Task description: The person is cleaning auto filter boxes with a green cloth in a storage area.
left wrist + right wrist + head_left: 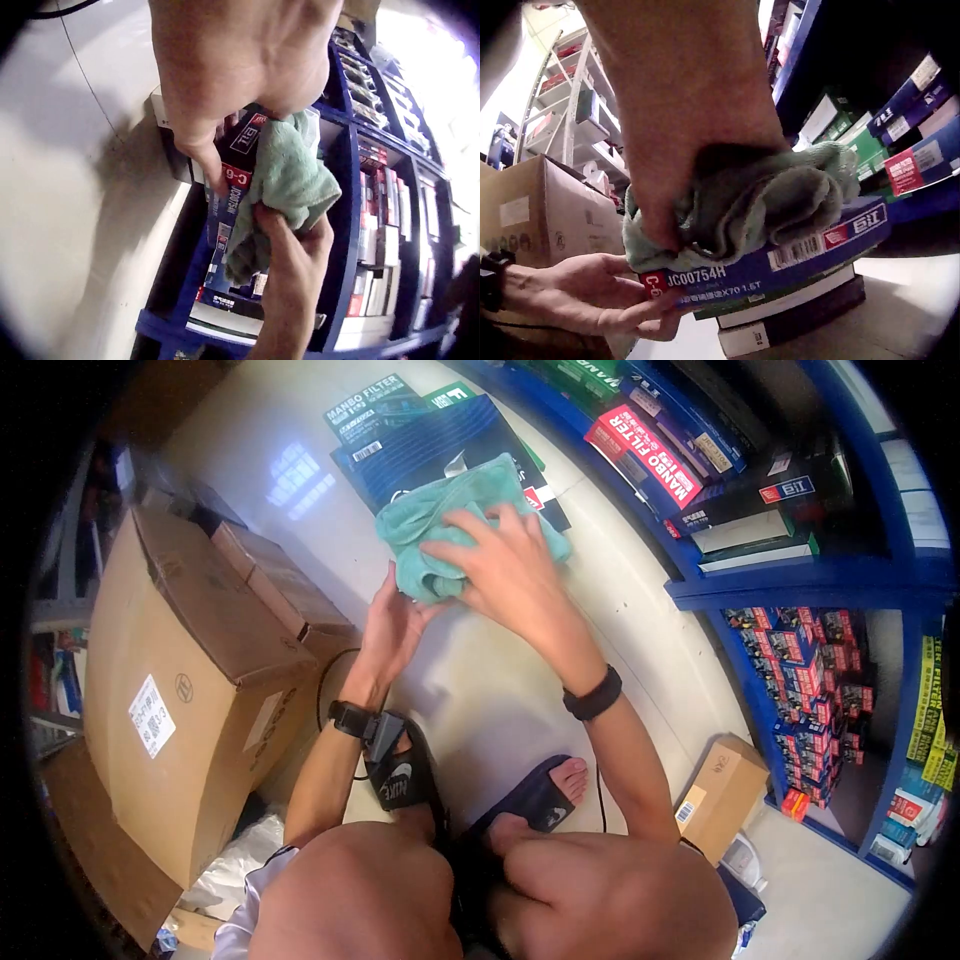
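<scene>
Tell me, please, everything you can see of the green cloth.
The green cloth looks like a soft, towel-like fabric with a thick edge. It is bunched into loose, uneven folds, not laid flat. It lies on the dark blue JC00754H box, covering part of it. The right hand grips it from above; whether the left hand touches it is unclear.

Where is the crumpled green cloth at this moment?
In the head view, the cloth lies at upper centre, under the right hand, on the dark-blue box.
</scene>
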The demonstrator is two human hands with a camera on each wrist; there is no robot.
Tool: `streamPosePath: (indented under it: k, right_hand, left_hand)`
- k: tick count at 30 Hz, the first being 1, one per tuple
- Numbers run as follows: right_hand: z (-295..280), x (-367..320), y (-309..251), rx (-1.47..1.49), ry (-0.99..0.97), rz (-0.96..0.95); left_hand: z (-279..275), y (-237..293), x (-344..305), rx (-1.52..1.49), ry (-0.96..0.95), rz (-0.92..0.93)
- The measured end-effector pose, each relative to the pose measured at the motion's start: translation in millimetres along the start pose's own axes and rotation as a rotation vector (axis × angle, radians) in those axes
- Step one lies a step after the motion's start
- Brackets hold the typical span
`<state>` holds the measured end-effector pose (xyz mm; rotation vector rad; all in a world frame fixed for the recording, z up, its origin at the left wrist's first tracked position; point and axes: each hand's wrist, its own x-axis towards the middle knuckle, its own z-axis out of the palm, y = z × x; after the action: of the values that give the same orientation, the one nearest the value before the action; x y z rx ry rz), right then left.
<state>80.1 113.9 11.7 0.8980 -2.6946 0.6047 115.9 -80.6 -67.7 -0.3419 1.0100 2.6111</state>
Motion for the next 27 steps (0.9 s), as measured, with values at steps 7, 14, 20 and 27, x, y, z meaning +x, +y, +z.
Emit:
streamPosePath:
  k: [7,14,20,27]
  right_hand:
    - [31,63,2,-0.146,0.065,0.005]
    - [49,120,23,-0.136,0.041,0.046]
    - [48,136,22,-0.190,0.047,0.038]
    - [20,83,3,-0.165,-0.034,0.023]
  left_hand:
    - [-13,-11,0,-0.041,-0.025,-0.019]
    - [-15,-16,0,0.167,-0.027,0.085]
    - [-18,-14,1,0.120,0.001,0.073]
    - [-16,-2,-1,-0.152,-0.057,0.005]
